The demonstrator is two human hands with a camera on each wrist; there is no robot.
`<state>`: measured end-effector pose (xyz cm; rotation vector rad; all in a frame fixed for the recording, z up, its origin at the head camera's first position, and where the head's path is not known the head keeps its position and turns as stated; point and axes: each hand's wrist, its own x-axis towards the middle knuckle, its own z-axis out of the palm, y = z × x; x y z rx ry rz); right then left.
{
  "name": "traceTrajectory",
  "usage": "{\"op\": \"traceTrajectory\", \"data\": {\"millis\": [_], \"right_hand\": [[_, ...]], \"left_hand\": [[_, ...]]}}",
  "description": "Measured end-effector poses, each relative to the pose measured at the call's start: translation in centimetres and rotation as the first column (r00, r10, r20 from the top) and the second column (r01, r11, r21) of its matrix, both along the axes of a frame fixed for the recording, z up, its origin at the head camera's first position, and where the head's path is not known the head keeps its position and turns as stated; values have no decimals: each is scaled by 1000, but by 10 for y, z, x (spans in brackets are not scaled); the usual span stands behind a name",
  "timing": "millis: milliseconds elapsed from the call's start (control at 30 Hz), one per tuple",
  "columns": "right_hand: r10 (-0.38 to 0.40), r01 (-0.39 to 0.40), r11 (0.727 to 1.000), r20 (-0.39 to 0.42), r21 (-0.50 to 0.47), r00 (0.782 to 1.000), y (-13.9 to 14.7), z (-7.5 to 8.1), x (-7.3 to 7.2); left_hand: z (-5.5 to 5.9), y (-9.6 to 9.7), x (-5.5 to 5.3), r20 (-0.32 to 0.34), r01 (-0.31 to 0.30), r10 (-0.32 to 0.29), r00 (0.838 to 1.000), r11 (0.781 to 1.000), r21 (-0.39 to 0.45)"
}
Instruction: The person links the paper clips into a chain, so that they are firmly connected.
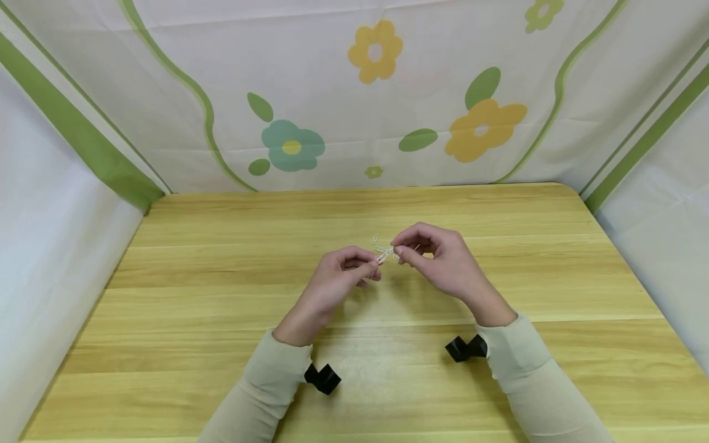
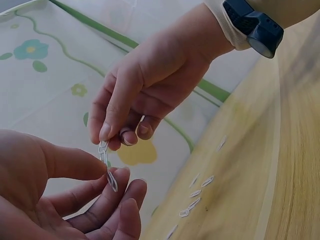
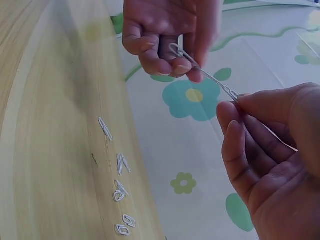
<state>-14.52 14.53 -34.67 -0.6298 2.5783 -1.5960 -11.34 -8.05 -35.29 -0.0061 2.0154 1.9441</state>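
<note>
A short chain of linked white paper clips [image 3: 215,81] stretches between the two hands above the table. One end is pinched between thumb and fingers of the left hand [image 1: 332,280], and a clip sticks out past that thumb in the left wrist view. The right hand [image 1: 450,261] pinches the other end between thumb and index finger, slightly higher. Its fingertips partly cover the clip there. Loose white paper clips [image 2: 207,181] lie on the table beyond the hands, several of them grouped near each other.
The wooden table [image 1: 183,295] has its far edge against a white curtain [image 1: 343,104] printed with flowers and leaves. White cloth also hangs at both sides. A black wrist device [image 1: 327,379] sits at the left cuff, another [image 1: 458,349] at the right.
</note>
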Motion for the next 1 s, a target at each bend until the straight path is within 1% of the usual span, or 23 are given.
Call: {"op": "traceTrajectory", "data": {"millis": [167, 267, 367, 467, 600, 767, 867, 1000], "right_hand": [[-12, 14, 999, 50, -29, 999, 1, 1, 0], [-14, 17, 999, 79, -46, 997, 2, 2, 0], [-5, 9, 999, 92, -50, 996, 2, 2, 1], [15, -11, 999, 97, -40, 995, 1, 1, 1], [40, -38, 999, 104, -16, 994, -1, -1, 1], [46, -46, 999, 114, -4, 992, -2, -2, 1], [46, -46, 999, 118, 1, 992, -2, -2, 2], [31, -33, 999, 114, 14, 993, 0, -3, -1]], "left_hand": [[-1, -1, 0, -1, 8, -8, 1000, 1000, 0], [-2, -1, 0, 3, 36, -35, 999, 999, -38], [-2, -1, 0, 9, 73, -73, 997, 993, -87], [-2, -1, 1, -4, 93, -94, 996, 987, -129], [-2, 0, 1, -40, 92, -99, 994, 984, -156], [-3, 2, 1, -77, 84, -97, 992, 985, -148], [-3, 2, 1, -89, 77, -91, 992, 987, -140], [-3, 2, 1, -92, 68, -82, 992, 986, -151]]}}
